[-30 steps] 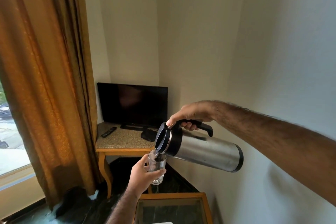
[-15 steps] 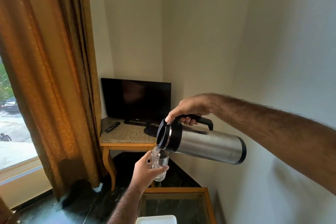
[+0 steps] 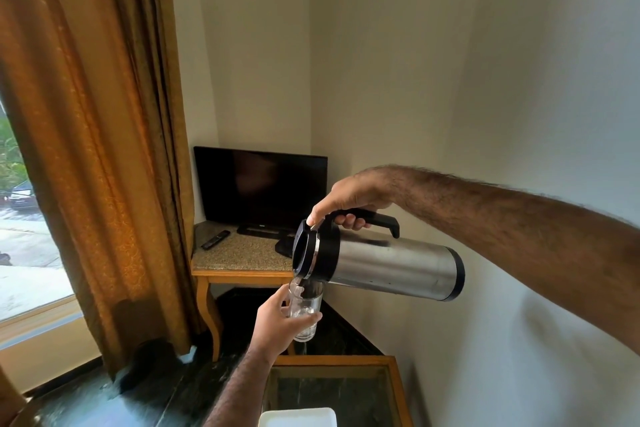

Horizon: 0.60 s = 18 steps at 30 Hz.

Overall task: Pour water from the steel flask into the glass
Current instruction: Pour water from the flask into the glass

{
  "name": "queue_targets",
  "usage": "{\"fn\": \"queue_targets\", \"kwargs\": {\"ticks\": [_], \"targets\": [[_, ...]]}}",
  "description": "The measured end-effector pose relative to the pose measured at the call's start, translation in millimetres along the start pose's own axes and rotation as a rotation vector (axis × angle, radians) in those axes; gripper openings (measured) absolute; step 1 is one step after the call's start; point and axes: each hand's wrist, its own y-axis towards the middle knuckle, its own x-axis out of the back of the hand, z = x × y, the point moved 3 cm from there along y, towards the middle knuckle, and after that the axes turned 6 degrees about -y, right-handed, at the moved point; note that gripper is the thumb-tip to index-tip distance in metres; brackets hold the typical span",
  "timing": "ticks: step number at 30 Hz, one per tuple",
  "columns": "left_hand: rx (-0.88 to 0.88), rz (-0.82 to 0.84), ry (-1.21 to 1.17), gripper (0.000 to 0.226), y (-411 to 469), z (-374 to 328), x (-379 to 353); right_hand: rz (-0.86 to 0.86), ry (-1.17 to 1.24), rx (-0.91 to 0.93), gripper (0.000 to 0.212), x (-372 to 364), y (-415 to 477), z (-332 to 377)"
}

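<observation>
My right hand (image 3: 349,199) grips the black handle of the steel flask (image 3: 388,263), thumb pressed on the lid. The flask lies nearly level in the air, its black lid and spout pointing left and down. Right under the spout, my left hand (image 3: 277,321) holds a clear glass (image 3: 306,308) upright. Water runs from the spout into the glass, which is partly filled. My fingers hide the glass's left side.
A wooden corner table (image 3: 242,274) with a stone top carries a dark TV (image 3: 261,187) and a remote (image 3: 215,240). A glass-topped wooden table (image 3: 332,388) with a white object (image 3: 298,418) sits below my hands. A brown curtain (image 3: 104,149) hangs left; a wall is close on the right.
The flask has tipped slightly flatter and water now shows in the glass. Both hands stay in the same grip; the view has shifted a little to the left.
</observation>
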Motion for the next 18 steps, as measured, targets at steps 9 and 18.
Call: {"fn": "queue_targets", "kwargs": {"ticks": [9, 18], "targets": [[0.014, -0.025, -0.009, 0.065, 3, -4, 12, -0.059, 0.04, 0.033, 0.05, 1, 7, -2], [-0.001, -0.037, -0.014, 0.061, 7, -4, 10, -0.057, 0.034, 0.032, 0.027, 3, 7, -3]]}}
